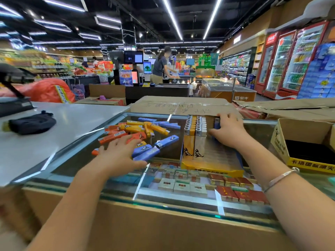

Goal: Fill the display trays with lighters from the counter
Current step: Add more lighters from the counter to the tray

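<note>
Two bare hands work over a glass-topped shop counter (163,205), where loose lighters (137,134) in orange, yellow and blue lie scattered in a heap on the left half of the glass. The left hand (119,154) rests palm down on the near edge of that heap, its fingers spread and fairly straight across several blue and orange lighters; whether any of them is actually gripped cannot be told. To the right, a yellow display tray (212,169) sits on the glass, with two rows of upright lighters (195,136) standing along its left side, one yellow and one pale, while the rest of its floor is bare. The right hand (230,129) reaches into the far part of the tray, just beside those rows, its fingers curled round a blue lighter (217,123) held upright against the tray's back. A silver bangle (282,178) circles the right forearm. Cigarette packs (183,185) show through the glass beneath. An open yellow carton (282,142) stands at the right edge of the counter, a flattened sheet of cardboard (181,105) lies behind the tray, and a dark pouch (32,124) sits on the white worktop (76,120) to the left. Beyond, a person (161,66) stands at a checkout among stocked aisles and drinks coolers (290,60).
</note>
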A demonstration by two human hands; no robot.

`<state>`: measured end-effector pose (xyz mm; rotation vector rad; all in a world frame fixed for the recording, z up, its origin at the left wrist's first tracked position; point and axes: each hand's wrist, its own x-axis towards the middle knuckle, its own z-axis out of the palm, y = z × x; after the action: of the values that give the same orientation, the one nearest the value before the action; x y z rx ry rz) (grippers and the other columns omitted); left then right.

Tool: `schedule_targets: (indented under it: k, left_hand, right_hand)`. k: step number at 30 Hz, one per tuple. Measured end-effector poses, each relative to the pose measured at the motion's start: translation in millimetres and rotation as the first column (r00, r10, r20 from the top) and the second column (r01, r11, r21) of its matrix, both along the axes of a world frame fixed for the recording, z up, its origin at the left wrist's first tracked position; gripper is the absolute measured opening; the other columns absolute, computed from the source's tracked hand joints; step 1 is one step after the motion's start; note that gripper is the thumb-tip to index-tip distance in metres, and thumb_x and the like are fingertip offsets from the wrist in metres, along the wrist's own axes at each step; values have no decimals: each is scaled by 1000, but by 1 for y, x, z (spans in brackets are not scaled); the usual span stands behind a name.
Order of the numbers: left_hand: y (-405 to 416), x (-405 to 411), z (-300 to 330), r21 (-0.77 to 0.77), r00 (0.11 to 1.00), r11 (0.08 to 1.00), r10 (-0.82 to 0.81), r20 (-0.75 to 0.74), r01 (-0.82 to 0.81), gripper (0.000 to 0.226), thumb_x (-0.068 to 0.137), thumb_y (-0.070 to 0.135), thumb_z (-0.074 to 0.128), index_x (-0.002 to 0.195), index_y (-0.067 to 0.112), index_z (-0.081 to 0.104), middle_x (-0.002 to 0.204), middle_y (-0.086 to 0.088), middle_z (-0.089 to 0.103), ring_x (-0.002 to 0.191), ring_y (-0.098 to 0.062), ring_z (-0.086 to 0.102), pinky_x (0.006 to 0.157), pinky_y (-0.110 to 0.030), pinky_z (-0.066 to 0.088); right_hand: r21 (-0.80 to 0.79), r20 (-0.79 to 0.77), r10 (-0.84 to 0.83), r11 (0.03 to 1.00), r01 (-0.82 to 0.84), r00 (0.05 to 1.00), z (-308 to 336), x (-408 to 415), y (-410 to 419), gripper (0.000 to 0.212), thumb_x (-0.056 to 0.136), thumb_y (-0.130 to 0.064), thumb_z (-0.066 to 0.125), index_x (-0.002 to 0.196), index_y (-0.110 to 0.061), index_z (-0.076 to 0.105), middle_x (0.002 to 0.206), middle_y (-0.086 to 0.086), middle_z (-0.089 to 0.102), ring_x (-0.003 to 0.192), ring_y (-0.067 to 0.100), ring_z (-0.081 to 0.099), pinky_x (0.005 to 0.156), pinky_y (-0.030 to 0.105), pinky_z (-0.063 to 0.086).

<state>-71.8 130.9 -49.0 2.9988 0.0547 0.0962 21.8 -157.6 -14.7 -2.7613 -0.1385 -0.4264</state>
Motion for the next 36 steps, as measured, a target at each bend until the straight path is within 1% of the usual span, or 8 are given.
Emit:
schedule_targets:
  k: [3,8,12,18,25,29,31,36]
  left_hand:
    - [0,-2,-14,20,996,996,86,12,-86,73,79,74,40,142,43,21,152,5,19,136,-26,23,109,-53,19]
    - [-14,2,-18,68,983,998,-3,185,-10,57,86,64,40,136,36,37,140,4,41,124,-20,39,104,-43,27]
    - [-32,14,-11,-78,979,994,-56,194,72,48,86,50,51,128,28,45,120,4,55,89,-12,47,72,-30,38]
    - [-42,47,-6,-122,998,991,-55,42,59,71,81,47,50,143,21,31,145,-5,39,128,-24,39,102,-44,36]
    - [-54,74,0,-66,997,995,71,3,-71,70,78,46,55,139,19,34,142,-12,35,127,-35,33,101,-47,34]
    - [-53,82,4,-235,997,969,77,-22,-80,59,77,36,60,128,14,40,107,-6,53,92,-23,55,72,-35,50]
    - [-54,84,3,-203,994,975,99,52,-86,47,78,35,59,116,14,43,87,-1,51,71,-15,53,53,-28,41]
    - [-51,87,3,-110,980,987,130,152,-114,28,81,32,56,96,17,39,75,0,48,65,-15,50,49,-27,33]
  right_hand:
    - [19,16,3,1000,-3,1000,-1,0,0,64,88,-40,56,140,-11,31,140,17,35,130,38,30,103,46,32]
    - [31,23,4,1000,-4,1000,-1,-2,0,63,89,-36,56,141,-13,30,140,17,34,129,39,30,103,46,31]
    - [35,24,2,999,-3,1000,0,-4,0,63,88,-36,57,140,-13,31,139,17,35,128,38,31,102,45,32]
    - [50,18,9,999,-9,1000,1,-6,0,62,89,-34,57,140,-13,31,139,17,35,128,38,31,102,45,33]
    - [54,12,7,998,-8,1000,2,-8,0,61,89,-34,56,140,-12,30,139,16,33,127,40,30,101,44,34]
    - [52,5,10,999,-10,1000,2,-7,0,60,90,-35,55,140,-13,30,139,16,33,127,40,30,101,44,34]
    - [50,3,15,999,-15,1000,2,-7,0,60,90,-35,55,140,-13,30,139,16,33,128,40,30,102,45,33]
    - [58,7,23,998,-23,1000,3,-8,0,54,90,-33,54,136,-14,34,135,15,35,124,37,32,98,43,35]
